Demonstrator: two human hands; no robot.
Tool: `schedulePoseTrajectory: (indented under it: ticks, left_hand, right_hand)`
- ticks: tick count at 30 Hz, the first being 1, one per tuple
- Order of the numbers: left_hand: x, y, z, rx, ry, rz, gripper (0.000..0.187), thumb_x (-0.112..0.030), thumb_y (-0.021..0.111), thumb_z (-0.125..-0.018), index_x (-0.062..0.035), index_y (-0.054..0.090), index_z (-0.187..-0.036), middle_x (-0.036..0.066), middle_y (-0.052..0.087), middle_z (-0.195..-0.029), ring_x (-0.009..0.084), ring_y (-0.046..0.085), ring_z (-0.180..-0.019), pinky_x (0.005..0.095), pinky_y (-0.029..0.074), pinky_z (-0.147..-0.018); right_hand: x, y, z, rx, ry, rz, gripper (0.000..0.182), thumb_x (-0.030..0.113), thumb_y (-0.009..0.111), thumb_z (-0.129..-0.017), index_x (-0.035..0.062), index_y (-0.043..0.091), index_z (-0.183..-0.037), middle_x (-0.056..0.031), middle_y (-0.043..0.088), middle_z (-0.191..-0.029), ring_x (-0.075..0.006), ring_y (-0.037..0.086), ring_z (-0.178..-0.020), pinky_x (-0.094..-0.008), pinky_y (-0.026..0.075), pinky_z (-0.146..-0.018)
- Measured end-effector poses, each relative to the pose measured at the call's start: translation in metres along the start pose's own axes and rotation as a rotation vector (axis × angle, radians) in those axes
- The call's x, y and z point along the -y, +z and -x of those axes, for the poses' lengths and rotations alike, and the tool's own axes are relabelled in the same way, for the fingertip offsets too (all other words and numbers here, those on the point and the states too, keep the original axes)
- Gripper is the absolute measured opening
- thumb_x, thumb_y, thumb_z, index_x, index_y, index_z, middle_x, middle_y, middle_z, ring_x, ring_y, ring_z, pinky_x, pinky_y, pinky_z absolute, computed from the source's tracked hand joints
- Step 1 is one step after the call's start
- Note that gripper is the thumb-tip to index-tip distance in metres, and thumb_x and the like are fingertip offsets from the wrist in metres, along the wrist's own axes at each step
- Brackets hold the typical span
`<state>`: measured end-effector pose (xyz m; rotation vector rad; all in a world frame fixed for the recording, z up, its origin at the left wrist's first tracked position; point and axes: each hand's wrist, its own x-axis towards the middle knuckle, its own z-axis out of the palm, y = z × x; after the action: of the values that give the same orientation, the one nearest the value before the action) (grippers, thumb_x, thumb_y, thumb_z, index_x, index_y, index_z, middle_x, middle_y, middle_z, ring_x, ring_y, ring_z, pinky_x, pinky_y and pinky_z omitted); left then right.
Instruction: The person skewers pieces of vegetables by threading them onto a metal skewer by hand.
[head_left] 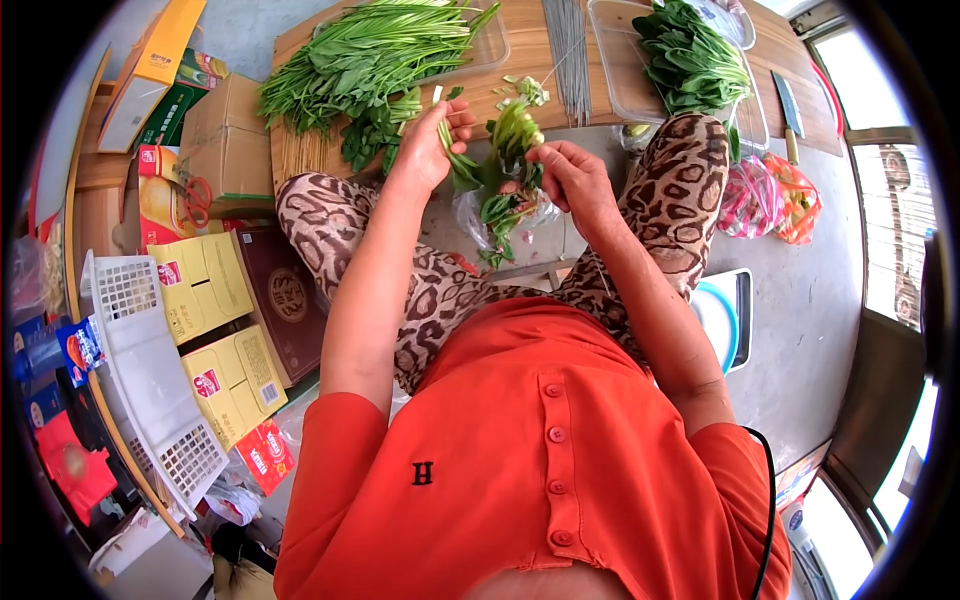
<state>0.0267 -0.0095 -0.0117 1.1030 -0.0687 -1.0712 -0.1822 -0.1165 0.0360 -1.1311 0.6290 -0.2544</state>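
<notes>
My left hand has its fingers curled round a leafy green stem; the pale cut end sticks up above the fingers and the leaf hangs below. Between the hands is a bunch of leafy greens, its pale stem ends toward my right hand. That hand is closed in a pinch at the edge of the bunch. Whether it also grips a thin stick is too fine to make out. Below the hands, a clear plastic bag holds leaf scraps between my knees.
On the wooden table lie a heap of long-stemmed greens, metal skewers and bamboo sticks. A clear tray holds spinach-like greens. A knife lies right; scissors and boxes stand left.
</notes>
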Motion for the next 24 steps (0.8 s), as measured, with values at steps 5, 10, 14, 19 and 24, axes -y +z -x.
schedulePoseTrajectory:
  ticks: [5, 10, 14, 19, 24]
  left_hand:
    - [0.002, 0.0, -0.001, 0.008, -0.038, 0.041, 0.023, -0.015, 0.046, -0.092, -0.0001, 0.055, -0.107, 0.011, 0.062, -0.093, 0.017, 0.054, -0.075, 0.0254, 0.042, -0.058]
    - [0.014, 0.02, 0.009, 0.087, -0.096, 0.049, 0.021, -0.012, 0.046, -0.089, -0.0023, 0.055, -0.105, 0.011, 0.061, -0.097, 0.0174, 0.055, -0.08, 0.0262, 0.043, -0.061]
    - [0.03, 0.043, 0.019, 0.04, -0.036, 0.081, 0.017, -0.015, 0.044, -0.091, -0.0044, 0.053, -0.101, 0.012, 0.061, -0.104, 0.0202, 0.058, -0.087, 0.0285, 0.044, -0.065]
    - [0.041, 0.078, 0.031, 0.054, 0.005, 0.448, 0.014, -0.01, 0.039, -0.092, -0.0044, 0.047, -0.102, 0.018, 0.057, -0.112, 0.0268, 0.057, -0.094, 0.0363, 0.048, -0.077]
    - [0.039, 0.101, 0.041, -0.052, 0.08, 0.536, 0.013, -0.007, 0.038, -0.091, -0.0011, 0.046, -0.1, 0.02, 0.054, -0.118, 0.0292, 0.053, -0.105, 0.0398, 0.044, -0.092]
  right_hand:
    - [0.002, -0.001, -0.003, -0.097, -0.047, -0.069, 0.017, 0.019, 0.058, -0.092, 0.0028, 0.061, -0.092, 0.0031, 0.048, -0.055, -0.0042, 0.04, -0.045, -0.0195, 0.028, -0.04]
    - [-0.008, 0.006, -0.009, -0.057, -0.094, -0.101, 0.012, 0.013, 0.058, -0.091, 0.0021, 0.057, -0.096, 0.0006, 0.055, -0.063, -0.005, 0.045, -0.048, -0.0191, 0.033, -0.043]
    - [-0.014, 0.011, -0.014, -0.032, -0.121, -0.09, 0.011, 0.01, 0.059, -0.089, 0.0019, 0.056, -0.097, -0.0007, 0.056, -0.067, -0.0069, 0.047, -0.051, -0.0203, 0.036, -0.046]
    - [-0.018, 0.012, -0.018, -0.063, -0.148, -0.095, 0.012, 0.003, 0.061, -0.086, -0.0002, 0.055, -0.096, -0.0029, 0.058, -0.07, -0.0087, 0.051, -0.052, -0.0224, 0.039, -0.046]
    - [-0.02, 0.009, -0.02, -0.086, -0.204, -0.116, 0.013, 0.003, 0.061, -0.085, -0.0009, 0.057, -0.097, -0.0019, 0.058, -0.071, -0.0083, 0.052, -0.054, -0.0221, 0.041, -0.047]
